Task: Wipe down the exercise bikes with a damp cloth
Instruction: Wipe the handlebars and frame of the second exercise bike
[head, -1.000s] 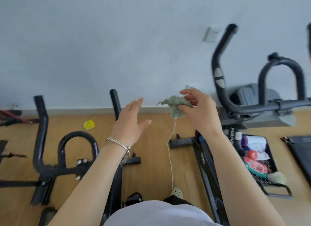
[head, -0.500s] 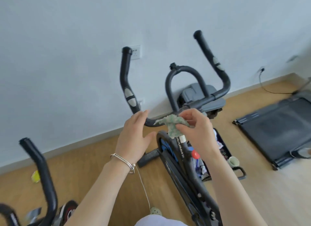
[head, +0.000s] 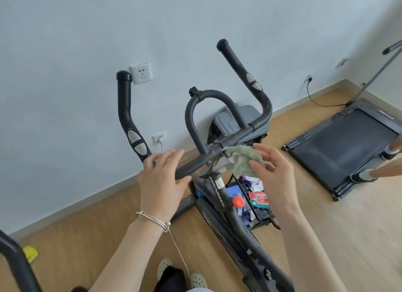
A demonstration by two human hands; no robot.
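Note:
A black exercise bike (head: 219, 196) stands in front of me, its handlebar (head: 237, 137) crossing the middle of the view with two raised grips and a centre loop. My left hand (head: 162, 183) wraps the left part of the bar, fingers over the top and thumb under it. My right hand (head: 276, 174) pinches a crumpled green cloth (head: 244, 161), which hangs against the bar just right of the centre loop. A second bike's black grip (head: 15, 263) shows at the bottom left corner.
A black basket (head: 261, 211) of bottles and packets sits on the floor right of the bike frame. A grey step machine (head: 235, 122) stands behind the bar by the wall. A treadmill (head: 343, 146) lies at right, with another person's feet (head: 365, 174) on it. A white cord (head: 178, 252) trails down.
The view swung right from the first bike onto this one. My left hand went from open in the air to gripping the bar, and the cloth came up against the bar.

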